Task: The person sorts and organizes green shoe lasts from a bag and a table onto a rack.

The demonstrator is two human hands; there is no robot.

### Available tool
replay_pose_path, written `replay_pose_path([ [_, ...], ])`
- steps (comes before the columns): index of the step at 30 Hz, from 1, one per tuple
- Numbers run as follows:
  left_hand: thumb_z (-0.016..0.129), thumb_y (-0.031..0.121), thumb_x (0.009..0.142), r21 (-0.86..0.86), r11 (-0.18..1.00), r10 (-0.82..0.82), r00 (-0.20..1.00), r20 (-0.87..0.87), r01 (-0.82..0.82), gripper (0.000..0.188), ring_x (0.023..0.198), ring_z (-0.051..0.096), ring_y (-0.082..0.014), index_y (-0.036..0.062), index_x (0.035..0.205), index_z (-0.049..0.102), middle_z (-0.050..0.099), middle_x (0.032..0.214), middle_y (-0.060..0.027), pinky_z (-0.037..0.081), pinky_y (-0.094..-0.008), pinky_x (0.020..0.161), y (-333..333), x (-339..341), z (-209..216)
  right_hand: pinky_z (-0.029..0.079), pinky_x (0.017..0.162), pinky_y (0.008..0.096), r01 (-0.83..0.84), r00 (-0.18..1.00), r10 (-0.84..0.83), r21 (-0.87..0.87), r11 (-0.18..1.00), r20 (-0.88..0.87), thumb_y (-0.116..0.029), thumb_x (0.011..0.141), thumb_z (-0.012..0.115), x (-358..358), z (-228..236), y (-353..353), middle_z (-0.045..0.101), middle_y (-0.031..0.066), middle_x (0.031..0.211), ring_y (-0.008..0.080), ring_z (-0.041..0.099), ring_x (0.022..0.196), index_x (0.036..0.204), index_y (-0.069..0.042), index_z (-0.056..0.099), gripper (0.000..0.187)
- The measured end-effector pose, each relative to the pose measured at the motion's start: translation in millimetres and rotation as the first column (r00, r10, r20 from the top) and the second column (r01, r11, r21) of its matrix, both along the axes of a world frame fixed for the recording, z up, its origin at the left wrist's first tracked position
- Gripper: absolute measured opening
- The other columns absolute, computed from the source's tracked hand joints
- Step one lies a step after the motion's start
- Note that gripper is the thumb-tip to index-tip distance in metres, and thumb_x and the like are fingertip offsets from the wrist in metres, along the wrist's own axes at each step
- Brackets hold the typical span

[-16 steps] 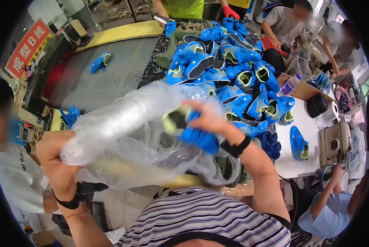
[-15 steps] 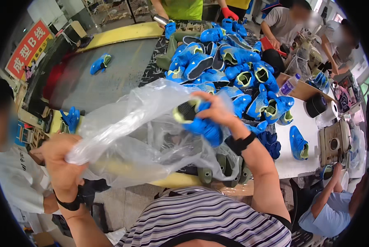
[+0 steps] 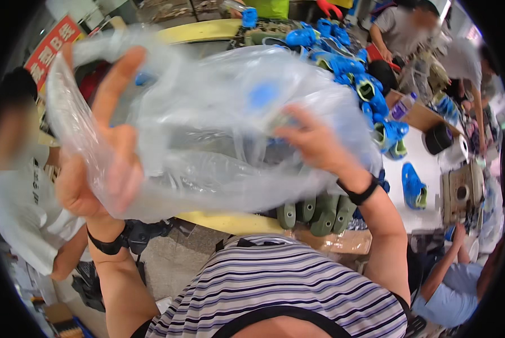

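A large clear plastic bag (image 3: 224, 186) spreads across the middle, billowing and smeared by motion. My left hand (image 3: 103, 163) holds its left end, index finger stretched upward and film draped over the fingers. At the bag's right part, my right hand (image 3: 317, 141) has bent, blurred fingers; whether they grip anything is unclear. A blurred blue patch (image 3: 262, 94) shows at the bag beyond those fingers, too vague to name. Behind the bag, a heap of blue shoes (image 3: 368, 90) with yellow-green linings is partly hidden. One blue shoe (image 3: 414, 186) lies apart on the white tabletop.
Green shoe lasts (image 3: 323, 214) stand at the table's near edge, above a taped carton (image 3: 342, 241). To the right are a bottle (image 3: 403, 106), a thread cone (image 3: 435, 139) and a beige machine (image 3: 463, 194). A person (image 3: 27, 208) stands close at left; others work around the table.
The bag has swung up and spread wider, covering much of the shoe heap. My left hand has risen and its index finger extended. The shoe at my right hand no longer shows clearly.
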State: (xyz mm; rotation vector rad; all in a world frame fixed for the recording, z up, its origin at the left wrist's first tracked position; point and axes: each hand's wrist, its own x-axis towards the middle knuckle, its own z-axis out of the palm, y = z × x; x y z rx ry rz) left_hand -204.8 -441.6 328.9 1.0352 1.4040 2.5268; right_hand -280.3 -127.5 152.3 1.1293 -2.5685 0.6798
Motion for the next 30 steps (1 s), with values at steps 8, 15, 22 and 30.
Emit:
replay_pose_path([
  [8, 0.057, 0.006, 0.081, 0.097, 0.865, 0.502, 0.847, -0.175, -0.493, 0.086, 0.056, 0.053, -0.015, 0.0045, 0.146, 0.0, 0.022, 0.14, -0.0272, 0.051, -0.0231, 0.046, 42.6, -8.7, 5.0, 0.054, 0.068, 0.0321, -0.004, 0.625, 0.488, -0.623, 0.782, 0.609, -0.017, 0.087, 0.06, 37.0, 13.2, -24.2, 0.067, 0.0141, 0.085, 0.0258, 0.066, 0.079, 0.111, 0.001, 0.06, 0.029],
  [15, 0.059, 0.009, 0.077, -0.131, 0.936, 0.334, 0.942, 0.044, -0.326, 0.097, 0.047, 0.051, -0.0114, 0.0045, 0.145, -0.01, 0.022, 0.144, -0.0286, 0.046, -0.0195, 0.04, 26.1, -5.7, 1.7, 0.054, 0.07, 0.0343, 0.648, 0.754, 0.044, -0.754, 0.106, 0.655, -0.019, 0.081, 0.065, -21.1, -44.8, 125.8, 0.062, 0.0171, 0.108, 0.028, 0.066, 0.087, 0.124, -0.002, 0.051, 0.048],
  [22, 0.061, 0.008, 0.076, -0.204, 0.946, 0.273, 0.959, 0.076, -0.253, 0.099, 0.048, 0.05, -0.01, 0.0103, 0.147, -0.008, 0.014, 0.147, -0.0296, 0.045, -0.0205, 0.04, 39.4, -41.7, -16.0, 0.036, 0.09, 0.0651, 0.964, 0.02, -0.952, 0.248, 0.1, 0.306, -0.056, 0.066, 0.072, -38.8, -129.4, 219.0, 0.019, 0.0295, 0.143, 0.0528, 0.02, 0.13, 0.131, -0.006, 0.045, 0.086],
  [30, 0.065, 0.015, 0.075, -0.285, 0.902, 0.361, 0.929, 0.081, -0.326, 0.1, 0.048, 0.048, -0.0075, 0.0099, 0.147, -0.004, 0.017, 0.146, -0.0303, 0.042, -0.0181, 0.04, 59.4, -61.6, -33.3, 0.028, 0.094, 0.0702, 0.922, -0.112, -0.881, 0.378, 0.08, 0.46, -0.058, 0.067, 0.067, -95.6, -143.7, 217.4, 0.006, 0.0246, 0.15, 0.0553, 0.006, 0.133, 0.123, -0.003, 0.055, 0.08],
])
